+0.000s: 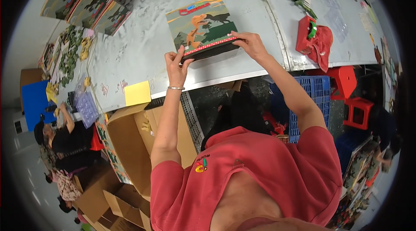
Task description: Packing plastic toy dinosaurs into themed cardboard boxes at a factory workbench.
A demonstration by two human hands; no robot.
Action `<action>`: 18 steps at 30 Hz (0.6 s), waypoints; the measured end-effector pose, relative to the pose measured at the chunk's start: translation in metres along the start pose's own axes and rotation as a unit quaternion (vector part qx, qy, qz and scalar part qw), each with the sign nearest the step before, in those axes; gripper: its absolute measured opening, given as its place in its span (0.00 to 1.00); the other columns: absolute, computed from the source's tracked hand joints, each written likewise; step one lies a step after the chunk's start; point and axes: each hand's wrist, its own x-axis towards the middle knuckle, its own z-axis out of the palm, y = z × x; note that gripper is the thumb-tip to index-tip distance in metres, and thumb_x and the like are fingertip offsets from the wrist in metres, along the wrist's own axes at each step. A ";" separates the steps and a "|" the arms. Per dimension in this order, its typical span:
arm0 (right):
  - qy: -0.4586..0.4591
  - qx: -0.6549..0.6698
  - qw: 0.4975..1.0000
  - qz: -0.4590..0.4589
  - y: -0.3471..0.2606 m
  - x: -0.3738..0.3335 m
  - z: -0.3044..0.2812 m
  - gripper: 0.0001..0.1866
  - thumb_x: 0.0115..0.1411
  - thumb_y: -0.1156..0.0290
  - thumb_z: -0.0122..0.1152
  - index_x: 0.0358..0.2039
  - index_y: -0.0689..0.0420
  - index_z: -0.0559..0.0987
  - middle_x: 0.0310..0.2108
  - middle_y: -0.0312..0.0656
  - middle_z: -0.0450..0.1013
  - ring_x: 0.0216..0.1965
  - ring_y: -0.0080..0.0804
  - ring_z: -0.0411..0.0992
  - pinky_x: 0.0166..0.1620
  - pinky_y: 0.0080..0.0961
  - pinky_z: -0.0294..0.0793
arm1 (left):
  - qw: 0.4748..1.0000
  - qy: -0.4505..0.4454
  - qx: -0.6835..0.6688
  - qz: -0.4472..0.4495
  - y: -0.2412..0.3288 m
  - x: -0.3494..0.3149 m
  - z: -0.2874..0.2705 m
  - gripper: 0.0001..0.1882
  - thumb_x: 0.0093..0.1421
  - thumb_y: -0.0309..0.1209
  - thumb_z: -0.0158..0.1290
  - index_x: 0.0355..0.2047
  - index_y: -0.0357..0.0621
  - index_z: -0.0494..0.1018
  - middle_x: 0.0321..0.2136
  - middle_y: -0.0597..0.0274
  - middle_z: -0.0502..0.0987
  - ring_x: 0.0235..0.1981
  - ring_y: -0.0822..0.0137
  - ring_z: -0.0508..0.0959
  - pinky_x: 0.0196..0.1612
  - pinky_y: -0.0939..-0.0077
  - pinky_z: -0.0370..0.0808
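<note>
A flat box with a printed dinosaur picture (208,29), green and grey with an orange and a black dinosaur, is at the near edge of the pale work table (138,27). Its near side is dark, with a red dotted strip along the top edge. My left hand (176,67) grips the box's near left corner, thumb below and fingers on top. At the near right corner, my right hand (252,45) pinches the edge in the same way. The near side looks slightly lifted off the table.
Similar printed boxes (89,3) stand at the back left. A red tape dispenser (304,36) and red cloth (321,44) lie to the right. Yellow paper (138,93) sits by an open carton (125,140). Blue crates (310,96) and red stools (342,82) stand below. A co-worker (69,138) sits left.
</note>
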 end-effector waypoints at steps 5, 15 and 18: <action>-0.051 -0.062 0.995 -0.053 -0.011 0.004 -0.015 0.21 0.47 0.79 0.61 0.44 0.56 0.75 0.26 0.44 0.71 0.23 0.31 0.66 0.29 0.24 0.68 | 0.998 -0.065 0.005 0.016 -0.005 0.008 -0.009 0.29 0.42 0.30 0.63 0.48 0.48 0.71 0.30 0.60 0.63 0.24 0.69 0.67 0.26 0.77 0.70; -0.045 -0.204 0.970 -0.126 -0.004 -0.003 -0.012 0.25 0.45 0.75 0.64 0.47 0.52 0.73 0.31 0.39 0.67 0.31 0.34 0.65 0.31 0.26 0.66 | 0.996 -0.077 0.025 -0.045 0.004 0.001 -0.005 0.30 0.44 0.32 0.62 0.50 0.48 0.69 0.42 0.54 0.65 0.29 0.62 0.70 0.32 0.73 0.72; -0.013 -0.288 0.934 -0.213 -0.011 -0.009 -0.015 0.26 0.44 0.72 0.64 0.47 0.54 0.73 0.36 0.39 0.65 0.38 0.34 0.65 0.35 0.29 0.67 | 0.985 -0.074 0.133 0.083 0.016 0.008 -0.013 0.32 0.45 0.34 0.61 0.53 0.48 0.66 0.54 0.51 0.61 0.45 0.52 0.69 0.43 0.66 0.70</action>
